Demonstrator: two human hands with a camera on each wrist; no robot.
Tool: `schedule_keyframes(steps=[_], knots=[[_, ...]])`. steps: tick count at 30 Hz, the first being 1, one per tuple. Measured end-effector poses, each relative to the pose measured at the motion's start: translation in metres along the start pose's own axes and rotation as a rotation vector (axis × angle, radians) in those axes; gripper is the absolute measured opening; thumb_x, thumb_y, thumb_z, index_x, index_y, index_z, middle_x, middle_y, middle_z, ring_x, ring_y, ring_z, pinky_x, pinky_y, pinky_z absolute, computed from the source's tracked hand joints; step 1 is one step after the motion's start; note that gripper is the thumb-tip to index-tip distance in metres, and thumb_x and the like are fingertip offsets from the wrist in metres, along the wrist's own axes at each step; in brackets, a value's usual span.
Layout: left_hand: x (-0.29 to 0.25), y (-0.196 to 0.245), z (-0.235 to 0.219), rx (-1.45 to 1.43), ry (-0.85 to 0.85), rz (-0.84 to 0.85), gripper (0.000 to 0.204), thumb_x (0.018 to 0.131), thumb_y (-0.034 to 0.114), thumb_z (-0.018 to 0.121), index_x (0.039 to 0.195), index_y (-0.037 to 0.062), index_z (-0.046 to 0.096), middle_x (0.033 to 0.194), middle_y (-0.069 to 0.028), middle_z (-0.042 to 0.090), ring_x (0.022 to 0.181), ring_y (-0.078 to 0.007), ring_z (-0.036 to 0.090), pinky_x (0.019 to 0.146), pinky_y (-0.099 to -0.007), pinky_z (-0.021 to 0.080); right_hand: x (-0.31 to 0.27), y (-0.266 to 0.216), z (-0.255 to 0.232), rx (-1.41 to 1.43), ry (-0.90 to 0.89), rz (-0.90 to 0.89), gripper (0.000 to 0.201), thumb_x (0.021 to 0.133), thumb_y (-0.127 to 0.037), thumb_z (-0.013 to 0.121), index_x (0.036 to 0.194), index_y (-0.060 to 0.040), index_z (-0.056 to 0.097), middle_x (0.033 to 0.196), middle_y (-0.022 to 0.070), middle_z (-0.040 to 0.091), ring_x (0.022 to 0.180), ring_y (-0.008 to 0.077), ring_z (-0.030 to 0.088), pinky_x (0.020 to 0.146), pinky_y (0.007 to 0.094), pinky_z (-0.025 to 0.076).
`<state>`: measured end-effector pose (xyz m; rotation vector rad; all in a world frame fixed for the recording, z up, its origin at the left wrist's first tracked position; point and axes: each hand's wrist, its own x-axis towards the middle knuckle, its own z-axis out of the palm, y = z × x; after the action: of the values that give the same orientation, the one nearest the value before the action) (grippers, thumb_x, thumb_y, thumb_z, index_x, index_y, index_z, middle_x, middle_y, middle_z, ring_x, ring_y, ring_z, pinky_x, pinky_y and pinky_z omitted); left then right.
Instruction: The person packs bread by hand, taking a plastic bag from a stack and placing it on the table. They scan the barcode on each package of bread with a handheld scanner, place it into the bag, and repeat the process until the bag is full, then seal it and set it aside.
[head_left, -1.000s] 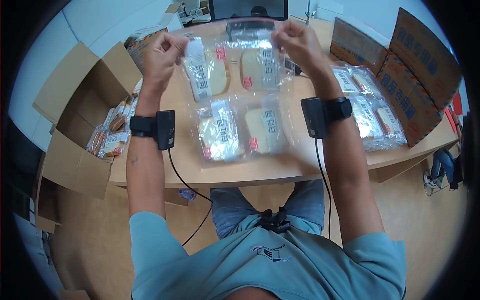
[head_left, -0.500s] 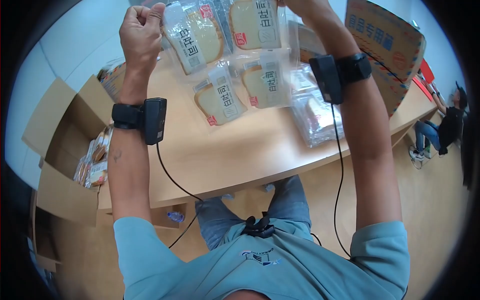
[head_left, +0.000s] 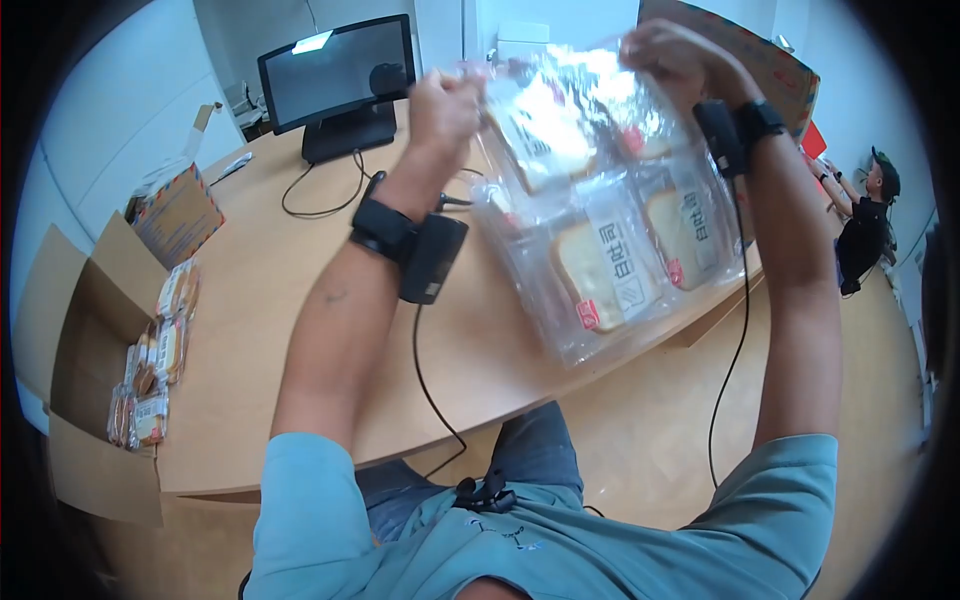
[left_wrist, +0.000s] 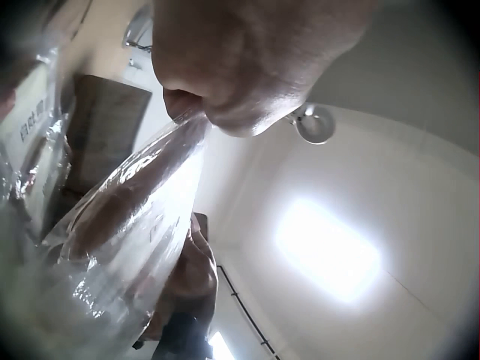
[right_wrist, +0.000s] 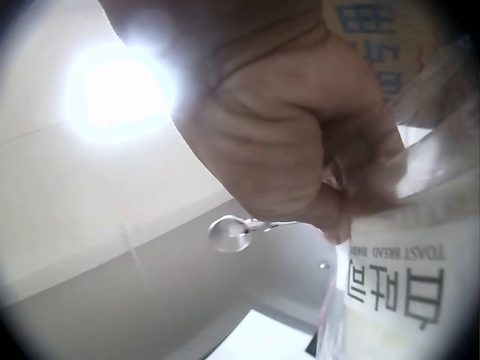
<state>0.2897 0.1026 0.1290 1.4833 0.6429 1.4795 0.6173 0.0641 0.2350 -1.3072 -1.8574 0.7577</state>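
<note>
My left hand (head_left: 445, 115) grips one upper corner of a clear plastic bag (head_left: 555, 150), and my right hand (head_left: 685, 62) pinches the other. Wrapped slices of white toast (head_left: 548, 140) show through the bag, partly washed out by glare. More flat toast packs (head_left: 605, 265) with white labels and red marks appear below, where the bag overlaps the right side of the table. In the left wrist view, stretched film (left_wrist: 150, 202) runs down from the curled fingers. The right wrist view has a printed toast label (right_wrist: 397, 289) just beneath my fingertips.
An open cardboard box (head_left: 75, 340) with several wrapped breads (head_left: 150, 390) stands at the table's left. A monitor (head_left: 340, 85) and its cables are at the back. Behind my right hand rises a printed carton (head_left: 750, 60). Another person (head_left: 868, 220) is at the far right.
Both hands have carried the bag from the middle of the table to the right, over where other bags of toast lay. The head view has turned, bringing the monitor into sight.
</note>
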Motion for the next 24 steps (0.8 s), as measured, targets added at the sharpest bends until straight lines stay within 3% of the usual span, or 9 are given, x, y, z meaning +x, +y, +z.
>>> schedule_keyframes(steps=[3, 4, 5, 10, 13, 15, 19, 22, 24], knots=[[0.015, -0.073, 0.009, 0.001, 0.008, -0.06, 0.024, 0.091, 0.016, 0.07, 0.084, 0.0037, 0.051, 0.072, -0.004, 0.058, 0.058, -0.0087, 0.052, 0.045, -0.0281, 0.045, 0.014, 0.087, 0.018, -0.115, 0.058, -0.147, 0.012, 0.082, -0.012, 0.074, 0.089, -0.0049, 0.068, 0.087, 0.001, 0.068, 0.077, 0.0091, 0.062, 0.065, 0.024, 0.049], [0.018, -0.093, 0.009, -0.037, 0.004, -0.183, 0.024, 0.09, 0.016, 0.07, 0.083, 0.0034, 0.051, 0.071, -0.0044, 0.057, 0.058, -0.0091, 0.052, 0.046, -0.0282, 0.045, 0.026, 0.112, 0.015, -0.044, 0.073, -0.114, 0.01, 0.08, -0.01, 0.074, 0.087, -0.005, 0.067, 0.085, 0.0016, 0.067, 0.075, 0.0097, 0.061, 0.064, 0.0245, 0.048], [0.019, -0.106, 0.009, -0.07, -0.001, -0.309, 0.024, 0.09, 0.017, 0.07, 0.083, 0.003, 0.052, 0.071, -0.0047, 0.057, 0.058, -0.0095, 0.052, 0.047, -0.0283, 0.045, 0.028, 0.087, 0.034, -0.046, 0.056, 0.378, 0.007, 0.08, -0.009, 0.072, 0.082, -0.0053, 0.066, 0.08, 0.0022, 0.066, 0.071, 0.0108, 0.06, 0.061, 0.0255, 0.046], [0.018, -0.139, -0.01, 0.232, -0.114, -0.339, 0.028, 0.086, 0.02, 0.072, 0.081, 0.0005, 0.052, 0.073, -0.0087, 0.062, 0.061, -0.0172, 0.059, 0.053, -0.0332, 0.049, 0.043, 0.134, 0.063, -0.424, 0.004, 0.323, 0.009, 0.081, -0.013, 0.07, 0.084, -0.0043, 0.067, 0.082, 0.0062, 0.068, 0.075, 0.016, 0.065, 0.067, 0.0294, 0.051], [0.02, -0.142, -0.014, 0.488, -0.107, -0.197, 0.022, 0.086, 0.02, 0.067, 0.082, 0.0022, 0.055, 0.072, -0.0083, 0.06, 0.059, -0.0181, 0.059, 0.051, -0.0331, 0.048, 0.044, 0.136, 0.081, -0.893, 0.023, 0.227, 0.014, 0.08, -0.013, 0.069, 0.088, -0.0019, 0.067, 0.09, 0.0148, 0.069, 0.085, 0.0284, 0.068, 0.076, 0.038, 0.054], [0.02, -0.139, -0.016, 0.778, -0.04, -0.058, 0.024, 0.085, 0.021, 0.068, 0.089, 0.0, 0.06, 0.081, -0.0167, 0.064, 0.077, -0.0281, 0.065, 0.072, -0.0384, 0.052, 0.024, 0.115, 0.105, -1.052, 0.243, 0.109, 0.018, 0.081, -0.01, 0.064, 0.095, -0.0002, 0.068, 0.102, 0.0239, 0.068, 0.096, 0.0428, 0.065, 0.082, 0.0493, 0.053], [0.009, -0.138, -0.015, 0.916, 0.125, 0.436, 0.033, 0.087, 0.026, 0.068, 0.105, -0.0018, 0.063, 0.101, -0.0216, 0.064, 0.103, -0.0348, 0.062, 0.093, -0.0437, 0.046, 0.012, 0.087, 0.123, -1.239, 0.259, 0.045, 0.017, 0.085, -0.012, 0.06, 0.095, -0.0019, 0.069, 0.1, 0.0219, 0.069, 0.095, 0.0401, 0.066, 0.082, 0.0476, 0.053], [-0.003, -0.117, -0.009, 0.805, -0.337, 0.589, 0.046, 0.093, 0.036, 0.06, 0.122, -0.0008, 0.06, 0.121, -0.0209, 0.06, 0.119, -0.0357, 0.054, 0.102, -0.046, 0.04, 0.011, 0.095, 0.13, -1.047, -0.031, 0.077, 0.022, 0.088, -0.017, 0.054, 0.093, -0.0035, 0.071, 0.095, 0.0233, 0.069, 0.087, 0.0422, 0.066, 0.079, 0.0503, 0.053], [-0.013, -0.099, -0.007, 0.975, -0.806, 0.307, 0.049, 0.099, 0.043, 0.049, 0.128, 0.0041, 0.059, 0.134, -0.0164, 0.055, 0.124, -0.035, 0.051, 0.105, -0.0451, 0.039, 0.012, 0.109, 0.13, -1.033, -0.08, 0.086, 0.021, 0.087, -0.016, 0.055, 0.091, -0.0067, 0.072, 0.094, 0.0211, 0.069, 0.087, 0.0407, 0.067, 0.077, 0.0502, 0.053]])
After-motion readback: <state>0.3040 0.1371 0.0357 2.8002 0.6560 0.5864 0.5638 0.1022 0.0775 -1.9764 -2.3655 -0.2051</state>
